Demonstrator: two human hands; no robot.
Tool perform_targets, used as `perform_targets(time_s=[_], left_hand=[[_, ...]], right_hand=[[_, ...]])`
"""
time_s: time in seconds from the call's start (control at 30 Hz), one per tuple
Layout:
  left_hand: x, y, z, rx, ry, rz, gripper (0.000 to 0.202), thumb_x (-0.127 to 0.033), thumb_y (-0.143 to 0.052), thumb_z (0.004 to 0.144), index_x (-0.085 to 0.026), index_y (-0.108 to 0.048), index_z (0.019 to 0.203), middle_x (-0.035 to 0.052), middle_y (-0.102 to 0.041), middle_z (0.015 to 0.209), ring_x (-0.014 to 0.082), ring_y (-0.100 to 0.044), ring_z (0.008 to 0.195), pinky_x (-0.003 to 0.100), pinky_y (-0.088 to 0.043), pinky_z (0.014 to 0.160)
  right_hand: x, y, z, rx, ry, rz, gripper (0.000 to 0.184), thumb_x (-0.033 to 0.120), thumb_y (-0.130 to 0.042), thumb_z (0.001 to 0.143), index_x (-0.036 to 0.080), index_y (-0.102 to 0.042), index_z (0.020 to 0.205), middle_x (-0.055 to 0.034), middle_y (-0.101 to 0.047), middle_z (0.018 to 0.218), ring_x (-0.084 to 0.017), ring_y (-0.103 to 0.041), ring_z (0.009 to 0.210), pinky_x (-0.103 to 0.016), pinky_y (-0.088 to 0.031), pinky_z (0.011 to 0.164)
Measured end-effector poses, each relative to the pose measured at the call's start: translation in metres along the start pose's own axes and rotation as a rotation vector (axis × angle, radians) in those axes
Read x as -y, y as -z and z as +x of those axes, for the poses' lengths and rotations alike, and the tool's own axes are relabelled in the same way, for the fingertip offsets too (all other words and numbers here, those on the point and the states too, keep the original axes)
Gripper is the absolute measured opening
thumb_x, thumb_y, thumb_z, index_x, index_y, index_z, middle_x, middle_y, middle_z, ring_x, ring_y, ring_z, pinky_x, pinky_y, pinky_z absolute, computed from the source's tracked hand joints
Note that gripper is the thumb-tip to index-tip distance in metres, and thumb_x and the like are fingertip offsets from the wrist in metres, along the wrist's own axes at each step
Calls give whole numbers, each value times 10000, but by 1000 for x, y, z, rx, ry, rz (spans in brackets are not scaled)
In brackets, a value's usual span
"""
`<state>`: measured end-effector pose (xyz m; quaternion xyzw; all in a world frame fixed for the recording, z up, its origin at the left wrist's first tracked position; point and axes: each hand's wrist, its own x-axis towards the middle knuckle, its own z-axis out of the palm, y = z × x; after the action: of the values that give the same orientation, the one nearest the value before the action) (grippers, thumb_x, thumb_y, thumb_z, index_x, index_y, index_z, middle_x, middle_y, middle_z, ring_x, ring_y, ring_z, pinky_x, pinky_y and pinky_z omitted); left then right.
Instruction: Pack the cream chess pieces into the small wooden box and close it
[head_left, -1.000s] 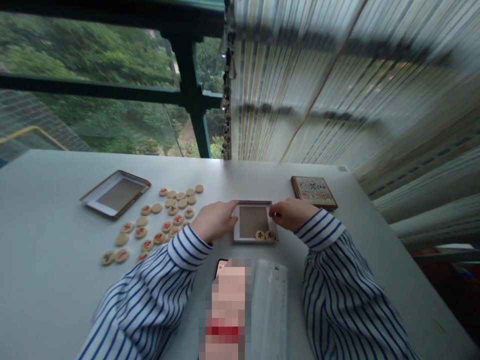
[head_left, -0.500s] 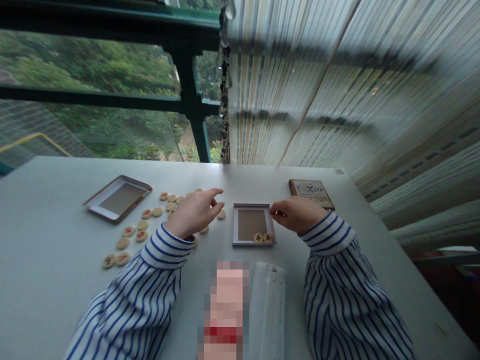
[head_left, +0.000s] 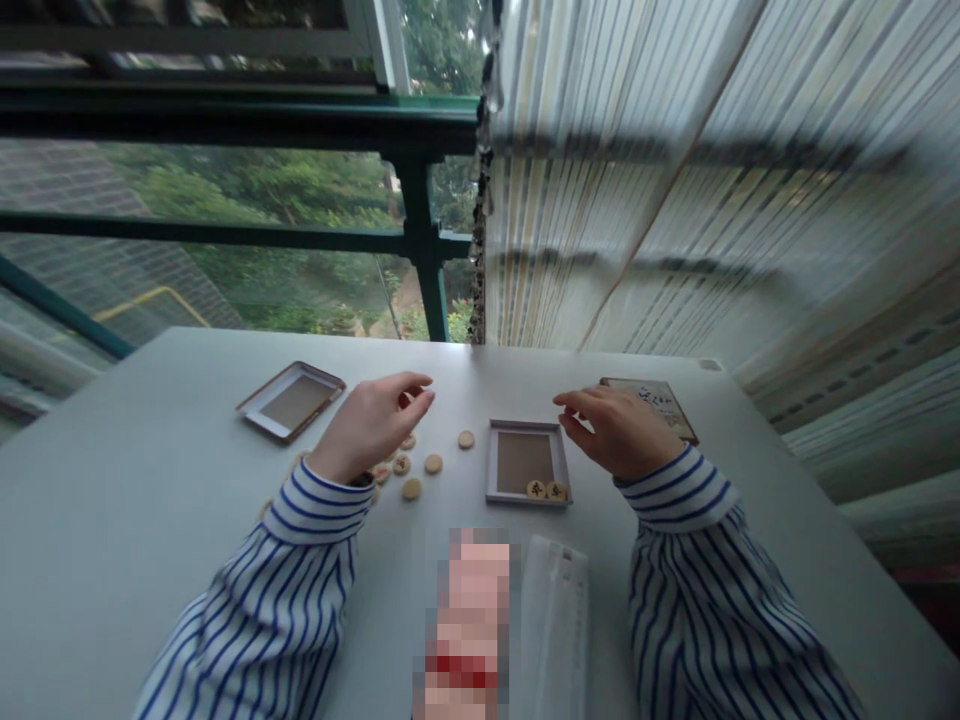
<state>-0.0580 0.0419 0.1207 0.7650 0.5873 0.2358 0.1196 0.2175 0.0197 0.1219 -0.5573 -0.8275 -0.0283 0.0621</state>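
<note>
Head view: two pale, black-inked discs [head_left: 535, 490]; left hand [head_left: 371, 422], right hand [head_left: 621, 428], fingers apart.

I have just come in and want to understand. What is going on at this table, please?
A person's left hand is over loose discs, its thumb and fingers apart. The right hand is near the middle box, partly hiding the printed box. Neither visibly holds anything. Two discs lie in the middle box's near right corner.
</note>
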Motion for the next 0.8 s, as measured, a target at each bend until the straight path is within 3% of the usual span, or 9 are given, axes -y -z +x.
perform_targets(time_s=[0.17, 0.3, 0.6, 0.8], left_hand=[[14, 20, -18, -161, 82, 18, 312, -417, -435, 791, -199, -643, 874, 20, -678, 810, 155, -609, 699, 235, -472, 659], [33, 23, -34, -189, 118, -7, 316, -421, -432, 791, -198, -644, 862, 13, -679, 800, 153, -607, 691, 227, -464, 632], [59, 19, -53, -187, 186, -86, 292, -404, -452, 786, -179, -632, 828, 30, -665, 783, 149, -588, 676, 248, -469, 653], [56, -3, -42, -157, 80, -124, 219, -320, -451, 795, -179, -614, 831, 33, -654, 790, 152, -590, 721, 264, -458, 685]], right_hand=[[6, -1, 2, -92, -1, 14, 285, 247, -414, 835, 182, -607, 1034, -63, -656, 913, -176, -568, 834, -292, -390, 773], [12, -5, 4, -121, 24, 36, 274, 239, -408, 840, 185, -618, 1007, -53, -657, 896, -176, -571, 823, -292, -389, 774], [30, -10, 5, -161, 87, 96, 254, 229, -409, 847, 179, -613, 988, -49, -656, 894, -166, -571, 837, -278, -394, 781], [50, -17, 10, -138, 93, 116, 248, 232, -413, 848, 175, -610, 988, -61, -654, 902, -162, -571, 846, -268, -400, 767]])
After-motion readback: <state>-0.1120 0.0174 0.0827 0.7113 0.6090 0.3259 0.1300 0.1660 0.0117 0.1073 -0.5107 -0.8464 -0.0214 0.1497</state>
